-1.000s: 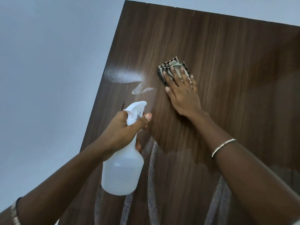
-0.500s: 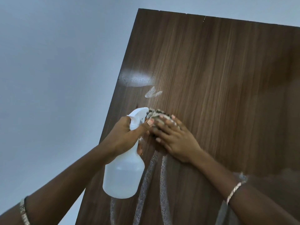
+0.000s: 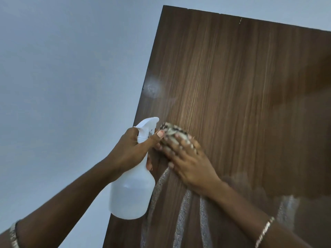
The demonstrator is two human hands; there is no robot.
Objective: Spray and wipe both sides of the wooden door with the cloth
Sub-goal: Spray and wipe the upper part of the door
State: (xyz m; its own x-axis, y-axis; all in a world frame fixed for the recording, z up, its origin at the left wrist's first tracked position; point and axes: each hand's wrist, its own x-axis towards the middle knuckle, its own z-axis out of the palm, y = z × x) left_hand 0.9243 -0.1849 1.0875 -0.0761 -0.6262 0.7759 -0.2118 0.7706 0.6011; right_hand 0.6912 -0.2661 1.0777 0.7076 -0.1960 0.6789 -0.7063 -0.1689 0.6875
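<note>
Nearest us, at the bottom edge, we see two forearms, a band (image 3: 13,235) on the left wrist and a thin bracelet (image 3: 265,231) on the right. Farther up, the left hand (image 3: 132,151) grips the neck of a white spray bottle (image 3: 132,194), fingers curled round it and thumb laid across just below the trigger head. The nozzle points toward the wooden door (image 3: 250,86), and the bottle hangs just beside the door's left edge. Right next to it, the right hand (image 3: 189,158) lies flat with its fingers spread and fairly straight, pressing the patterned cloth (image 3: 172,130) against the door face. We find it motion-blurred. Pale speckled stripes show on the glossy lower panel. Higher, near the left edge, we see a misty wet patch (image 3: 152,87). Beyond is a plain grey-blue wall (image 3: 62,68).
</note>
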